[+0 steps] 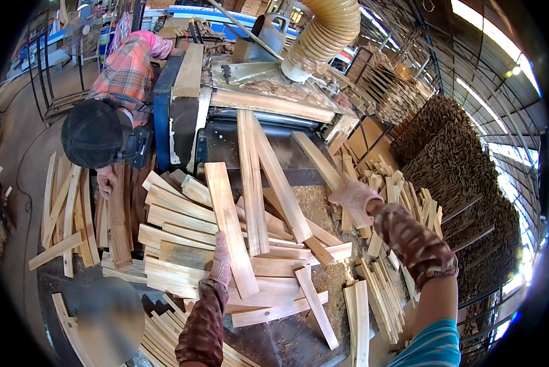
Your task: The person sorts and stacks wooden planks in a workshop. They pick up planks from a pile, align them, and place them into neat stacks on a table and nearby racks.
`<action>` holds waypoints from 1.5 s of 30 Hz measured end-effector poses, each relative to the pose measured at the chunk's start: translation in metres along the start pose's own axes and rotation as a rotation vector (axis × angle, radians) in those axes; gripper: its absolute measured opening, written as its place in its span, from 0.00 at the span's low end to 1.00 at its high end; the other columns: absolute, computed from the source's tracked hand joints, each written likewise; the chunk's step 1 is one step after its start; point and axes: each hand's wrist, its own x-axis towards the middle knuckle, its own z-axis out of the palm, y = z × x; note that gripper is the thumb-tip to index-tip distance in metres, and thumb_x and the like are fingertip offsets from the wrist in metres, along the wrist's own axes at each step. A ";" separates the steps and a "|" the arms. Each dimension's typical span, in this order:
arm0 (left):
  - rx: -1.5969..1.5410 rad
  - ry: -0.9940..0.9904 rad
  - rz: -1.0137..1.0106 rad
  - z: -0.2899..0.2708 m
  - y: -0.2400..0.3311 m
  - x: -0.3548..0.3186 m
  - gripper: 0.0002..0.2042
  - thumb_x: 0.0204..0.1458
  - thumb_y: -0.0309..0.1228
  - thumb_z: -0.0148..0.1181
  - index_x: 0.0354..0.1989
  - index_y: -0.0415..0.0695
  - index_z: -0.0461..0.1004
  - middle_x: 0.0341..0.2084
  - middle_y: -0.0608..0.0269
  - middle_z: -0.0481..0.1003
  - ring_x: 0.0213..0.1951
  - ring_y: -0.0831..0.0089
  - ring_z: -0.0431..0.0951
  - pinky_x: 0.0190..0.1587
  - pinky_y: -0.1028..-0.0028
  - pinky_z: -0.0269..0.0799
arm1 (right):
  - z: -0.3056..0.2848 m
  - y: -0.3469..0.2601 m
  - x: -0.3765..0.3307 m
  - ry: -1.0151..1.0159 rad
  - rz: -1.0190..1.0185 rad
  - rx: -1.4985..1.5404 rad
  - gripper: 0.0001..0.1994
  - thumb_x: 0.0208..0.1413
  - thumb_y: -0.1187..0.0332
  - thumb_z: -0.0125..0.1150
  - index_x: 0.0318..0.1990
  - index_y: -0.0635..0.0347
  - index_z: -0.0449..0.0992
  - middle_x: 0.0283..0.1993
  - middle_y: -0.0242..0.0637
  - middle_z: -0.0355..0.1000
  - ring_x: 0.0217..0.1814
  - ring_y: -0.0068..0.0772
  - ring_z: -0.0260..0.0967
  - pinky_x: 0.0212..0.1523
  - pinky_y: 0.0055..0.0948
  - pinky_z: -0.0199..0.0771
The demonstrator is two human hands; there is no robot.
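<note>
My left hand point(220, 262), in a pale knitted glove, is closed at the left edge of a light wooden board point(230, 223); its fingers are partly hidden by the board. My gloved right hand point(355, 197) grips the near end of another wooden board point(316, 158), whose far end points toward the machine. Between my hands, two long boards point(253, 189) point(281, 183) lean out from the roller opening of the machine point(256, 144). Below them, a layered pile of boards point(182, 272) covers much of the dark table. A short narrow strip point(316, 307) lies across the pile's near right edge.
A co-worker in a dark cap point(97, 133) and plaid shirt bends at the left, one hand on upright boards point(120, 214). Stacked strips point(381, 300) stand at my right. A ribbed yellowish hose point(326, 33) rises from the machine. A tall wood stack point(464, 177) fills the far right.
</note>
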 end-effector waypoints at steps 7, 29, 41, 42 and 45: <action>0.007 -0.078 -0.018 -0.011 -0.011 0.011 0.44 0.51 0.74 0.50 0.65 0.48 0.66 0.51 0.59 0.75 0.47 0.63 0.78 0.46 0.61 0.81 | 0.100 0.073 -0.054 -0.287 -0.139 0.984 0.28 0.58 0.48 0.63 0.51 0.67 0.73 0.39 0.44 0.76 0.38 0.34 0.78 0.41 0.32 0.81; 0.094 0.024 -0.056 0.034 0.022 -0.104 0.18 0.58 0.34 0.65 0.54 0.42 0.74 0.39 0.60 0.80 0.41 0.62 0.82 0.48 0.58 0.81 | 0.256 0.137 -0.290 -0.388 -0.184 1.454 0.20 0.56 0.58 0.56 0.49 0.66 0.78 0.35 0.36 0.77 0.26 0.25 0.72 0.31 0.26 0.75; 0.142 0.211 -0.108 -0.025 -0.043 -0.205 0.20 0.58 0.32 0.62 0.56 0.36 0.71 0.44 0.55 0.79 0.45 0.61 0.81 0.50 0.62 0.79 | 0.315 0.076 -0.267 -0.919 -0.168 2.078 0.30 0.70 0.45 0.46 0.62 0.64 0.67 0.51 0.46 0.77 0.41 0.37 0.79 0.43 0.34 0.83; 0.120 0.218 -0.138 -0.027 -0.047 -0.214 0.20 0.57 0.32 0.63 0.56 0.36 0.72 0.44 0.54 0.79 0.45 0.61 0.81 0.50 0.62 0.80 | 0.312 0.076 -0.267 -0.917 -0.181 2.097 0.30 0.69 0.44 0.47 0.62 0.64 0.67 0.50 0.46 0.77 0.40 0.36 0.79 0.43 0.34 0.83; 0.144 0.183 -0.149 -0.035 -0.061 -0.234 0.21 0.56 0.31 0.64 0.56 0.34 0.72 0.44 0.53 0.79 0.45 0.59 0.81 0.49 0.62 0.80 | 0.296 0.076 -0.274 -0.935 -0.225 2.155 0.32 0.68 0.41 0.47 0.62 0.64 0.67 0.49 0.45 0.77 0.38 0.34 0.78 0.41 0.34 0.83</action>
